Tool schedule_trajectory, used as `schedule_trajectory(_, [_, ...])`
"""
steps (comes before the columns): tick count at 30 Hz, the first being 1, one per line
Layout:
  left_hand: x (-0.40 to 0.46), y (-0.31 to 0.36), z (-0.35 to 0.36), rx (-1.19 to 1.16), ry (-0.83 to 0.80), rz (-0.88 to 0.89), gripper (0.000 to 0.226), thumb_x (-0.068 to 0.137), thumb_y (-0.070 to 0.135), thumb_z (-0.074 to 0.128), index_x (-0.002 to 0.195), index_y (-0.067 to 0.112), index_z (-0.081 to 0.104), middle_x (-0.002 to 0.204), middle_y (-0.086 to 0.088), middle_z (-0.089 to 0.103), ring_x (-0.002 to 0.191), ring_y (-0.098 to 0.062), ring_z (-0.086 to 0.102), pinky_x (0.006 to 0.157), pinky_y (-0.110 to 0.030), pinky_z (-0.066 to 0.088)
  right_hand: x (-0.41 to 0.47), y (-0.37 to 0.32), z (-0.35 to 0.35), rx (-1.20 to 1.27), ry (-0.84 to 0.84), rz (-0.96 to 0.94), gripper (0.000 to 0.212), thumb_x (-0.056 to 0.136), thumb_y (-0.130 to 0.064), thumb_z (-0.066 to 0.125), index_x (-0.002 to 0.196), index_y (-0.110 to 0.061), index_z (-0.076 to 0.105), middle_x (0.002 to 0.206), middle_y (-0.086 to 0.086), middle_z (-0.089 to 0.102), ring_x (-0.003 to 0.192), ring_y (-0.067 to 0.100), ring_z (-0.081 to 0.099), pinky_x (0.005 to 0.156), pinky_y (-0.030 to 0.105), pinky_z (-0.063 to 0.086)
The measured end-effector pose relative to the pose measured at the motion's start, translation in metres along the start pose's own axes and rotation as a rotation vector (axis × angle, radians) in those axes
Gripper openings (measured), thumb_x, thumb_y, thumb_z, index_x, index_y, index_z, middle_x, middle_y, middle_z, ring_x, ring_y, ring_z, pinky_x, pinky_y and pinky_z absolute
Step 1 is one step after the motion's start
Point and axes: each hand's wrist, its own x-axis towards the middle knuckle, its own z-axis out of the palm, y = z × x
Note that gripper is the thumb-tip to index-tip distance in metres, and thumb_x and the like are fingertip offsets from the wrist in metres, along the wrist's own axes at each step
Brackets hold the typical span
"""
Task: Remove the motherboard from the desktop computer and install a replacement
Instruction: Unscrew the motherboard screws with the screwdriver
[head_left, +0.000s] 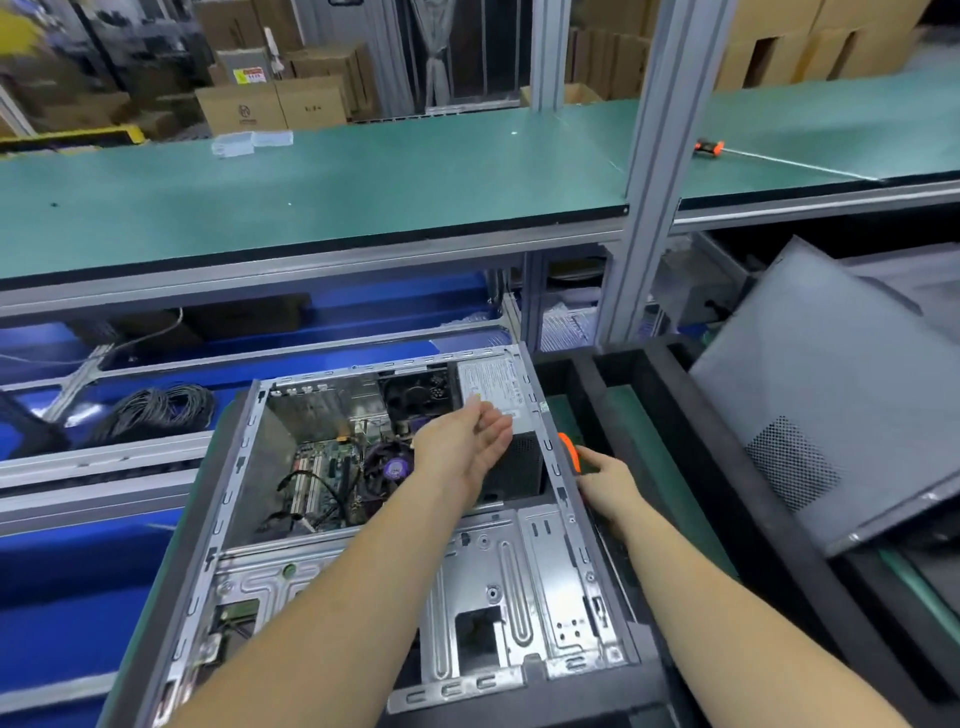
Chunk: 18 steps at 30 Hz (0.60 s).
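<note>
The desktop computer case (498, 582) lies open on its side in front of me. Inside it sits the green motherboard (332, 467) with a purple-centred fan (395, 467) and black cables. The power supply (493, 379) fills the case's far right corner. My left hand (467, 441) hovers palm-up over the case near the power supply, fingers apart and holding nothing. My right hand (605, 483) rests just outside the case's right wall, fingers around an orange-handled screwdriver (569, 449).
The removed grey side panel (831, 395) leans at the right over black foam trays (649, 415). A green bench shelf (311, 197) runs above, carrying clear plastic boxes (249, 143) and another orange screwdriver (709, 148). An aluminium post (649, 171) rises behind. Coiled black cable (161, 410) lies left.
</note>
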Motion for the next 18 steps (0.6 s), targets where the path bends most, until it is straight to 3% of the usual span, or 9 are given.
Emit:
schedule_trajectory(3, [0.001,-0.002,0.008,-0.025,0.0,-0.029,0.027,0.104,0.023,0.053,0.085,0.005,0.061,0.063,-0.003,0.057,0.051,-0.011,0.055,0.046,-0.021,0.05,0.003,0.015,-0.003,-0.138,0.098,0.0,0.065,0.091,0.004,0.062,0.15,-0.012,0.042,0.13,0.013,0.061,0.106,0.026,0.066,0.069,0.02,0.054])
schedule_trajectory(5, [0.001,-0.003,0.013,-0.024,-0.005,-0.067,0.031,0.106,0.024,0.048,0.083,0.006,0.057,0.064,-0.004,0.053,0.054,-0.013,0.049,0.046,-0.022,0.047,0.005,0.022,-0.005,-0.207,0.098,0.012,0.067,0.091,0.0,0.064,0.152,-0.011,0.038,0.145,0.012,0.051,0.115,0.028,0.062,0.088,0.03,0.055])
schedule_trajectory(6, [0.0,-0.003,0.016,-0.018,-0.014,-0.086,0.032,0.107,0.022,0.045,0.082,0.006,0.055,0.066,-0.005,0.053,0.055,-0.014,0.048,0.048,-0.023,0.046,0.005,0.026,-0.007,-0.214,0.094,0.03,0.066,0.092,0.0,0.064,0.151,-0.01,0.038,0.144,0.013,0.051,0.111,0.028,0.064,0.089,0.035,0.056])
schedule_trajectory(8, [-0.003,-0.002,0.024,0.015,-0.056,-0.115,0.029,0.105,0.012,0.039,0.082,0.006,0.054,0.067,-0.007,0.053,0.056,-0.016,0.049,0.052,-0.024,0.045,0.005,0.031,-0.009,-0.165,0.105,0.063,0.057,0.092,0.002,0.061,0.147,-0.006,0.045,0.128,0.02,0.062,0.093,0.028,0.069,0.072,0.038,0.057])
schedule_trajectory(10, [-0.006,-0.003,0.034,0.096,-0.098,-0.113,0.026,0.1,0.006,0.039,0.081,0.004,0.056,0.067,-0.007,0.053,0.056,-0.017,0.05,0.053,-0.024,0.044,0.006,0.029,-0.012,-0.036,0.124,0.06,0.043,0.093,0.001,0.057,0.136,-0.002,0.055,0.109,0.02,0.067,0.082,0.027,0.067,0.063,0.034,0.054])
schedule_trajectory(13, [-0.009,-0.009,0.055,0.278,-0.12,-0.061,0.028,0.102,0.011,0.04,0.084,0.001,0.06,0.072,-0.009,0.054,0.062,-0.019,0.054,0.058,-0.026,0.047,0.009,0.011,-0.014,0.33,0.154,0.117,0.021,0.099,-0.012,0.054,0.115,-0.001,0.062,0.094,0.019,0.068,0.081,0.029,0.069,0.08,0.044,0.058])
schedule_trajectory(16, [-0.009,-0.017,0.081,0.412,-0.141,-0.05,0.033,0.104,0.025,0.041,0.102,-0.001,0.061,0.086,-0.011,0.058,0.084,-0.023,0.061,0.076,-0.028,0.053,0.006,-0.021,-0.02,0.662,0.116,0.179,0.032,0.105,-0.026,0.043,0.106,0.002,0.059,0.098,0.027,0.064,0.086,0.035,0.067,0.072,0.041,0.056])
schedule_trajectory(18, [-0.009,-0.02,0.094,0.525,-0.172,-0.051,0.037,0.104,0.035,0.042,0.109,0.002,0.059,0.091,-0.01,0.058,0.089,-0.022,0.059,0.079,-0.029,0.051,0.002,-0.039,-0.024,0.818,0.03,0.219,0.044,0.106,-0.033,0.037,0.106,0.006,0.057,0.102,0.029,0.062,0.091,0.036,0.064,0.071,0.041,0.055])
